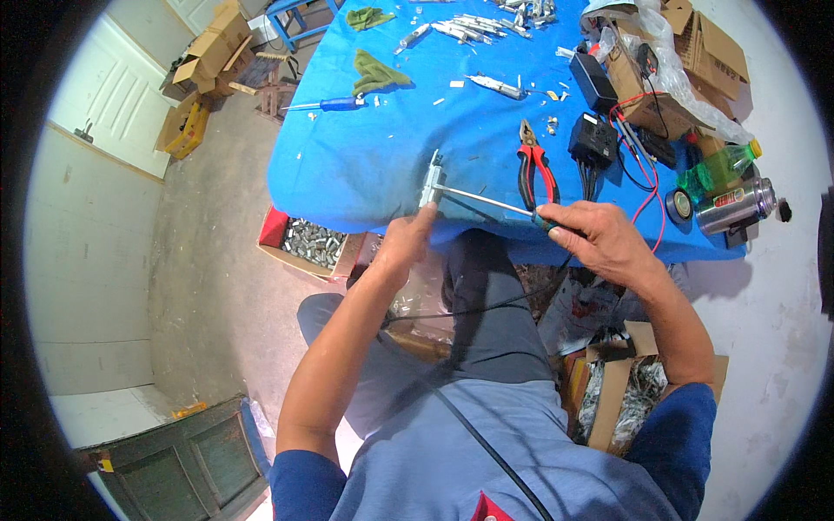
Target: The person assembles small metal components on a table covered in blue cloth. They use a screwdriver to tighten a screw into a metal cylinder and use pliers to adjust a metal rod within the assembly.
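Near the front edge of the blue-covered table (pixel 347 165), my left hand (pixel 407 238) grips the lower end of a small white-and-grey device (pixel 432 181), which points away from me. My right hand (pixel 599 236) is closed round the dark handle of a screwdriver (pixel 486 200). Its thin metal shaft runs leftward, and the tip meets the device's right side. Pliers with red and black handles (pixel 540 169) lie just beyond my right hand, jaws pointing away. Farther back rests another opened white device (pixel 495 85).
A second screwdriver (pixel 334 104) and green cloths (pixel 380 73) lie at left. Several white devices (pixel 469 29) are piled at the back. Black adapters (pixel 593 139), wires, a green bottle (pixel 719 169) and a steel flask (pixel 737 206) crowd the right. Below is a box of metal cylinders (pixel 313 243).
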